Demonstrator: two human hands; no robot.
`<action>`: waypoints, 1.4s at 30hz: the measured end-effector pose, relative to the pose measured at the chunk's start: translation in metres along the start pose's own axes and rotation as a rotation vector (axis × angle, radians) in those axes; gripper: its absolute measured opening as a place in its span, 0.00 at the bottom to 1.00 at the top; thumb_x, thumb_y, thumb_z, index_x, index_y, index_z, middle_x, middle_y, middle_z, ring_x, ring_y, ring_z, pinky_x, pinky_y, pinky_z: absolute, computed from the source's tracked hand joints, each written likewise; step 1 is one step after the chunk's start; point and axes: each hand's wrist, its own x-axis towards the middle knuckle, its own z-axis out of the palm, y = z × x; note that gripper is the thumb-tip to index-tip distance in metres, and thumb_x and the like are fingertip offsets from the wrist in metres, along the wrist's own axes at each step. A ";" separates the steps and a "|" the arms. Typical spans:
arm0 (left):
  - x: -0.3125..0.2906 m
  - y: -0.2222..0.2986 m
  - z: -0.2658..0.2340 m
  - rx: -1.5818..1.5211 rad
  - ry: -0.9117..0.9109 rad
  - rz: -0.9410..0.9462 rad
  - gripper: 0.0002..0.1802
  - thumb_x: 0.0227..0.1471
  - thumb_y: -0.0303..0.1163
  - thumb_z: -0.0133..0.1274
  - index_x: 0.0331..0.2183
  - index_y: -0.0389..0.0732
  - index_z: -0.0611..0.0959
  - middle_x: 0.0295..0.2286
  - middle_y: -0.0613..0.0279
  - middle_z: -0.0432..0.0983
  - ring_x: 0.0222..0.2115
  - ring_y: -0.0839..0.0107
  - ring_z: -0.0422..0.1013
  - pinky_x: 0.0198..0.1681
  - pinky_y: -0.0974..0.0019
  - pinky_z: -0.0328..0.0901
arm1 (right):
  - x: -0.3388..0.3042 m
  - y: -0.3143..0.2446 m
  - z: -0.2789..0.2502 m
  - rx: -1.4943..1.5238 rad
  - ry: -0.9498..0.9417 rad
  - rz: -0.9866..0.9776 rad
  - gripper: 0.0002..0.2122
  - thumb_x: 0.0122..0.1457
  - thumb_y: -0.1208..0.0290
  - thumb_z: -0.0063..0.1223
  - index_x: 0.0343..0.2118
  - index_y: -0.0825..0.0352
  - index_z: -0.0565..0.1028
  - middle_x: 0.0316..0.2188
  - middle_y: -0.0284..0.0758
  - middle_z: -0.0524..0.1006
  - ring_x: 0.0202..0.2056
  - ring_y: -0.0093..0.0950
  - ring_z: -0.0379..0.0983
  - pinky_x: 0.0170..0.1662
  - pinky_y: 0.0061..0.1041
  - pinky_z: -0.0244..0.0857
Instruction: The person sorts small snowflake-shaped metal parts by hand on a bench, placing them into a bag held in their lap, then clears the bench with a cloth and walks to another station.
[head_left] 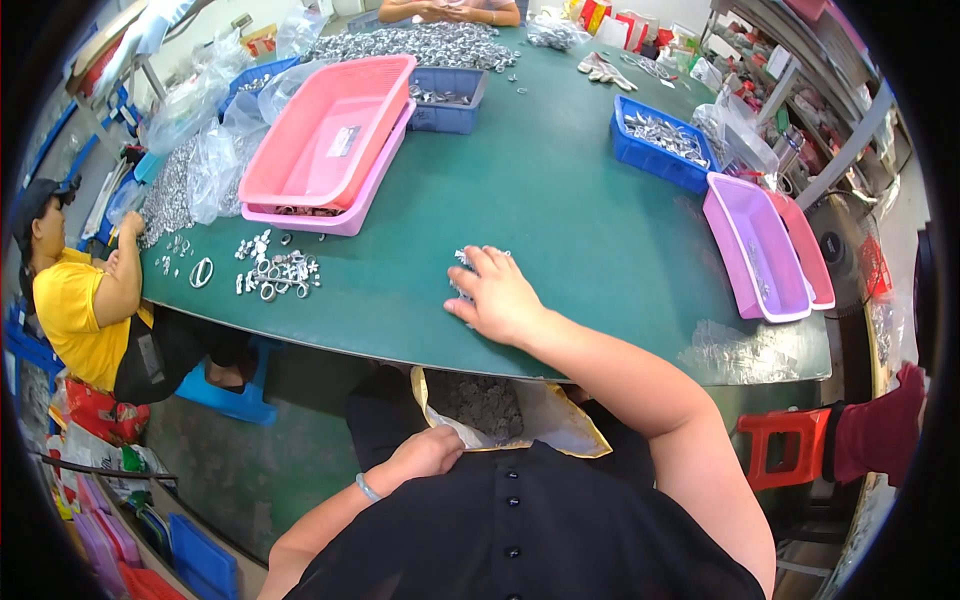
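My right hand (pixel 497 300) lies on the green table (pixel 560 200) near its front edge, fingers spread over a small patch of shiny metal pieces (pixel 462 257). The palm hides most of them. Down at my lap, my left hand (pixel 428 452) pinches the rim of a white bag with a yellow edge (pixel 572 428). Its mouth gapes just below the table edge, and a heap of small dark grey pieces (pixel 482 405) fills the inside; their kind is too small to tell. A loose cluster of metal rings and small parts (pixel 280 274) sits to the left on the tabletop.
Stacked pink baskets (pixel 330 130) stand back left, before a blue bin (pixel 448 115). Another blue bin of metal parts (pixel 660 143) and a purple basket (pixel 757 250) line the right side. A person in yellow (pixel 85 310) works at the left; another person's hands (pixel 450 12) show at the far end.
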 end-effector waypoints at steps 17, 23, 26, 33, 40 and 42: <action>0.009 0.018 -0.005 0.133 -0.014 -0.019 0.07 0.47 0.27 0.53 0.31 0.34 0.79 0.30 0.52 0.75 0.35 0.53 0.72 0.40 0.59 0.67 | -0.156 -0.051 -0.010 0.125 0.043 -0.341 0.15 0.49 0.70 0.56 0.40 0.71 0.74 0.49 0.47 0.69 0.52 0.45 0.64 0.55 0.40 0.59; 0.014 0.017 -0.003 0.195 -0.039 -0.026 0.09 0.47 0.27 0.52 0.32 0.33 0.79 0.31 0.51 0.75 0.37 0.53 0.71 0.42 0.58 0.67 | -0.203 -0.020 0.011 0.294 -0.158 -0.131 0.10 0.48 0.67 0.56 0.33 0.65 0.76 0.39 0.38 0.74 0.42 0.38 0.70 0.46 0.34 0.64; 0.015 0.023 -0.004 0.183 -0.031 -0.022 0.10 0.47 0.27 0.52 0.34 0.34 0.79 0.33 0.51 0.74 0.38 0.53 0.70 0.43 0.59 0.67 | -0.230 0.009 0.007 0.115 -0.090 0.120 0.16 0.46 0.66 0.58 0.40 0.64 0.75 0.43 0.40 0.73 0.45 0.41 0.70 0.47 0.40 0.64; 0.023 0.022 -0.009 0.261 -0.012 -0.078 0.13 0.46 0.27 0.53 0.37 0.35 0.79 0.36 0.51 0.73 0.40 0.53 0.70 0.44 0.59 0.66 | -0.290 0.066 0.017 0.080 -0.445 0.773 0.28 0.50 0.46 0.54 0.42 0.69 0.75 0.41 0.48 0.75 0.44 0.44 0.71 0.46 0.39 0.66; 0.040 0.020 -0.010 0.315 -0.050 -0.083 0.10 0.44 0.27 0.55 0.32 0.36 0.81 0.33 0.55 0.74 0.37 0.54 0.71 0.42 0.59 0.67 | -0.294 0.102 0.048 0.057 -0.744 0.878 0.32 0.52 0.36 0.45 0.33 0.67 0.80 0.33 0.43 0.79 0.38 0.40 0.76 0.41 0.37 0.68; 0.037 0.016 -0.011 0.326 -0.050 -0.110 0.08 0.43 0.28 0.56 0.30 0.37 0.81 0.32 0.55 0.74 0.36 0.54 0.71 0.41 0.59 0.67 | -0.287 0.104 0.047 0.070 -0.819 0.848 0.32 0.52 0.35 0.44 0.33 0.66 0.81 0.33 0.43 0.79 0.38 0.40 0.76 0.41 0.36 0.68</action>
